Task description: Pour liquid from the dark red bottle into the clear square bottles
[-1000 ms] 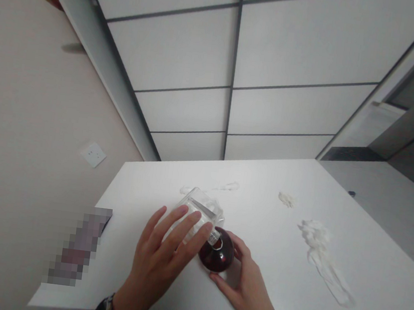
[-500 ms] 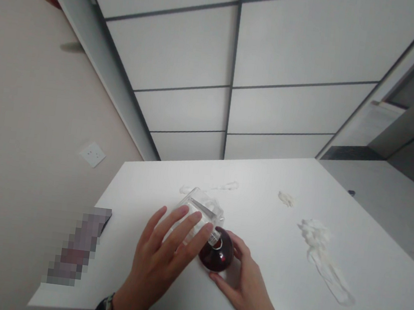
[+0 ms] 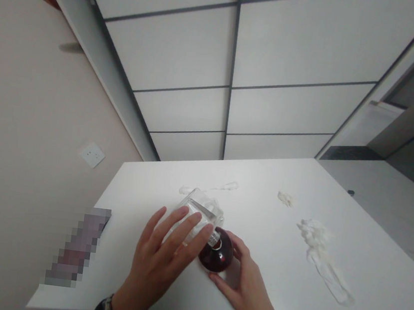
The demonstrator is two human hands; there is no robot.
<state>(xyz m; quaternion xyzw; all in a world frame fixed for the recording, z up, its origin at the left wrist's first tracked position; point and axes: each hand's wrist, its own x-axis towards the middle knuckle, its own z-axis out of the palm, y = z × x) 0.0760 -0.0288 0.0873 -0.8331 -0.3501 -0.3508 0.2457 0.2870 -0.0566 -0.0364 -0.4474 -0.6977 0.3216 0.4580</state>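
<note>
The spread left hand (image 3: 165, 253) holds a tilted clear bottle (image 3: 203, 212) (ribbed at the neck); the right hand (image 3: 250, 278) curls around a round, glossy, dark-red container (image 3: 216, 263).

Left hand (image 3: 163, 250) holding clear bottle (image 3: 201, 205), neck (image 3: 214, 238) tilted to dark red vessel (image 3: 216, 260), right hand (image 3: 250, 281) around vessel

Dim, diffuse light leaves small highlights on the dark red vessel (image 3: 216, 261). Coarse pixelation masks an object (image 3: 77, 247) at left; corners darken.
</note>
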